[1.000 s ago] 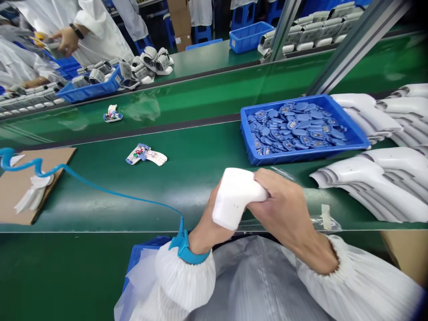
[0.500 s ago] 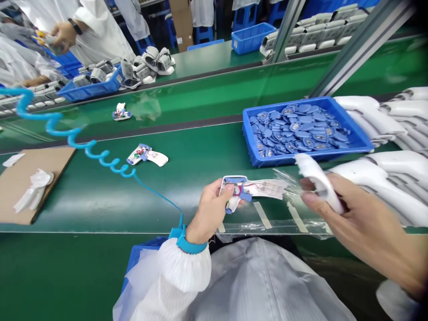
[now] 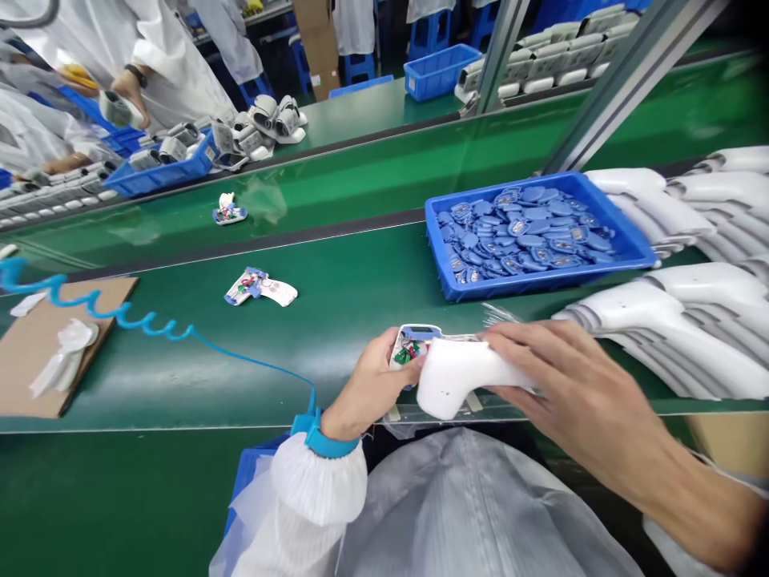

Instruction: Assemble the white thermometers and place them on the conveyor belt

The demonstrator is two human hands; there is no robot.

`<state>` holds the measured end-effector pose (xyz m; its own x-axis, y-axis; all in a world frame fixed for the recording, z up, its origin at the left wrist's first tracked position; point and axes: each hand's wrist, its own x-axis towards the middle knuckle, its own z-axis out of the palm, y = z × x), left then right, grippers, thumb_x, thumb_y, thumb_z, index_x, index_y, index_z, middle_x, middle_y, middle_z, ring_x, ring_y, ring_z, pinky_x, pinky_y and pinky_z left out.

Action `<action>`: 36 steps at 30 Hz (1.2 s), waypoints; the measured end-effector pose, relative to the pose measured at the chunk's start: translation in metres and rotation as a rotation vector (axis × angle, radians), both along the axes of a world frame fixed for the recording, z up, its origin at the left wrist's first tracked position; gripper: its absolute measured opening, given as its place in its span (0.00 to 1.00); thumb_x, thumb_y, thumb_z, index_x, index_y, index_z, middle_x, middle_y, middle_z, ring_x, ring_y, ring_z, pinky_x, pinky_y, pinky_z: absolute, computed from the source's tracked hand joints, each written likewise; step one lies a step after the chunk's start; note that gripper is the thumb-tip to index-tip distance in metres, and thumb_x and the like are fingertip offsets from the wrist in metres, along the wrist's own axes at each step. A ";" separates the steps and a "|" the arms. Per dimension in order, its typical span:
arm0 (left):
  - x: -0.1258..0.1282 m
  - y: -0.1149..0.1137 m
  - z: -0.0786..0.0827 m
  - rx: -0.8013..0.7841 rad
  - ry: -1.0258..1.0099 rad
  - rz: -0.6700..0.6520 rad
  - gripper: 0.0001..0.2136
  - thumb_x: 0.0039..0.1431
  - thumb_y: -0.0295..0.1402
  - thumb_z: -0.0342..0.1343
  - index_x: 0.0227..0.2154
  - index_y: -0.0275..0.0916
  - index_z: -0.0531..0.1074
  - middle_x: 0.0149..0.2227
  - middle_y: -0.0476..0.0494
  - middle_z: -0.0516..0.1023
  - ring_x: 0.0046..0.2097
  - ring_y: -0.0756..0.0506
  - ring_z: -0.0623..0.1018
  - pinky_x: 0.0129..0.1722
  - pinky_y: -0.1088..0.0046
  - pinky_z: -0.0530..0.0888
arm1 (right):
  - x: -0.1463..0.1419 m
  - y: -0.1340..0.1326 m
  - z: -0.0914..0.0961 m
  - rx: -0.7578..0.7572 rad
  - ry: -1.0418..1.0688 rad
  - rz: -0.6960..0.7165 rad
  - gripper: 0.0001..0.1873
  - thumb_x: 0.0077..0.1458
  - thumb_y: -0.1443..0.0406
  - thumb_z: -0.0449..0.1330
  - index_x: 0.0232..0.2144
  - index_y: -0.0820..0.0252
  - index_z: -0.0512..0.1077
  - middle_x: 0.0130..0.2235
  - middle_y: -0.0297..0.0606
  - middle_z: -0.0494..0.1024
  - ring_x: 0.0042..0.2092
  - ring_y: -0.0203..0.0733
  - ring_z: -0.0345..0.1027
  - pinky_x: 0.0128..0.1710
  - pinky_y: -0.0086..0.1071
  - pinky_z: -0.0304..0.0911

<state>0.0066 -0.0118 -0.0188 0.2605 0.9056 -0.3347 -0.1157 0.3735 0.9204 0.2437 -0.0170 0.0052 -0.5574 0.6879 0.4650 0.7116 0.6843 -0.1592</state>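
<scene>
My left hand (image 3: 373, 381) is closed on a thermometer half-shell with electronics (image 3: 410, 344), which shows a blue-framed display, a green board and red wires. A blue wristband with a coiled cord circles that wrist. In my right hand (image 3: 577, 385) is a white curved shell half (image 3: 462, 373), its smooth outer side facing up. This shell lies over much of the wired half and hides its handle; whether the two are seated together I cannot tell. Farther left on the green bench (image 3: 180, 393) lies another opened thermometer half (image 3: 261, 287) with blue parts and wires.
A blue tray (image 3: 546, 276) of blue oval parts stands behind my hands. White shells (image 3: 673, 308) are stacked at the right. Cardboard with clear plastic pieces (image 3: 66, 357) lies left; a coiled blue cord (image 3: 120, 315) crosses the bench. Opposite, a co-worker's hand (image 3: 129, 88) holds a whitish part.
My right hand has brought the white shell half leftward from beside the stack, turned it outer side up, and placed it over the wired half. My left hand keeps its hold.
</scene>
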 end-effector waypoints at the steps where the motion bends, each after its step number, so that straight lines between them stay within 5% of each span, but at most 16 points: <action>1: 0.000 -0.001 0.000 -0.014 -0.013 -0.005 0.22 0.57 0.47 0.67 0.47 0.35 0.75 0.45 0.41 0.79 0.45 0.45 0.75 0.44 0.71 0.71 | -0.005 0.002 0.000 0.004 0.000 0.017 0.14 0.65 0.67 0.58 0.53 0.61 0.68 0.50 0.46 0.77 0.46 0.51 0.70 0.47 0.45 0.69; 9: -0.002 -0.006 0.000 -0.187 -0.114 0.026 0.37 0.59 0.66 0.50 0.51 0.35 0.76 0.41 0.37 0.80 0.46 0.39 0.78 0.42 0.67 0.74 | -0.025 0.009 -0.004 0.031 0.046 0.038 0.16 0.64 0.71 0.59 0.54 0.68 0.67 0.51 0.49 0.78 0.49 0.51 0.68 0.50 0.45 0.69; 13: -0.003 -0.004 -0.003 -0.053 -0.035 -0.052 0.29 0.53 0.50 0.68 0.52 0.35 0.74 0.47 0.38 0.79 0.47 0.41 0.77 0.44 0.70 0.73 | -0.026 0.006 -0.015 0.053 -0.036 0.012 0.20 0.65 0.66 0.59 0.56 0.70 0.66 0.55 0.51 0.77 0.54 0.56 0.68 0.51 0.48 0.68; 15: -0.003 -0.003 -0.004 0.008 0.073 -0.089 0.24 0.55 0.44 0.69 0.51 0.35 0.75 0.45 0.40 0.79 0.44 0.43 0.77 0.42 0.70 0.73 | -0.027 0.005 -0.018 -0.033 -0.062 -0.052 0.28 0.61 0.58 0.65 0.57 0.70 0.67 0.55 0.52 0.77 0.55 0.59 0.69 0.52 0.52 0.67; 19: -0.003 -0.004 0.000 0.149 0.197 -0.194 0.22 0.58 0.41 0.67 0.53 0.38 0.73 0.48 0.42 0.78 0.46 0.42 0.76 0.45 0.68 0.73 | -0.026 0.009 -0.006 -0.642 0.000 -0.157 0.23 0.57 0.52 0.66 0.50 0.57 0.74 0.40 0.39 0.83 0.38 0.49 0.75 0.37 0.42 0.68; 22: -0.002 -0.005 0.005 0.230 0.273 -0.205 0.23 0.58 0.40 0.67 0.54 0.41 0.71 0.50 0.44 0.77 0.49 0.42 0.76 0.48 0.67 0.72 | -0.025 0.013 0.008 -1.130 0.118 -0.084 0.14 0.58 0.54 0.64 0.44 0.52 0.75 0.35 0.31 0.80 0.32 0.39 0.70 0.30 0.33 0.61; 25: -0.002 -0.007 0.008 0.275 0.306 -0.207 0.24 0.59 0.42 0.66 0.56 0.42 0.70 0.51 0.44 0.77 0.49 0.42 0.76 0.49 0.67 0.72 | -0.024 0.014 0.012 -1.362 0.228 0.002 0.12 0.57 0.56 0.64 0.40 0.54 0.74 0.33 0.30 0.76 0.31 0.36 0.65 0.28 0.30 0.57; 32: -0.002 -0.009 0.012 0.285 0.444 -0.183 0.18 0.55 0.42 0.69 0.45 0.41 0.76 0.39 0.50 0.80 0.38 0.47 0.75 0.38 0.71 0.69 | -0.018 0.008 0.000 -1.141 0.262 -0.070 0.09 0.57 0.55 0.64 0.35 0.52 0.75 0.29 0.30 0.74 0.30 0.38 0.63 0.28 0.32 0.58; 36: 0.000 -0.009 0.016 0.307 0.612 -0.130 0.18 0.52 0.43 0.69 0.34 0.40 0.67 0.28 0.54 0.73 0.30 0.50 0.68 0.28 0.73 0.61 | -0.024 0.014 0.012 -1.054 0.528 -0.020 0.25 0.55 0.51 0.66 0.54 0.47 0.72 0.49 0.37 0.78 0.47 0.46 0.73 0.42 0.36 0.70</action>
